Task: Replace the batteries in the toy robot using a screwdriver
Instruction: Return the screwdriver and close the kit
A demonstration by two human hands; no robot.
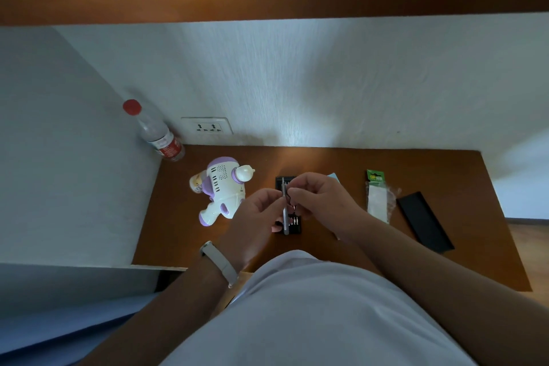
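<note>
Pinching the screwdriver (285, 211) between both hands, your left hand (252, 217) grips its shaft while your right hand (318, 196) nips near the tip, above the bit case (289, 227), toy robot (221, 187) lying just left.

A single wide-angle view looks from the person's head, forward and steeply down over the chest onto the table (341, 163). It sits close above both forearms, faces the white wall (297, 74) behind the table, and takes in a wooden shelf (267, 3) overhead at the top edge.
</note>
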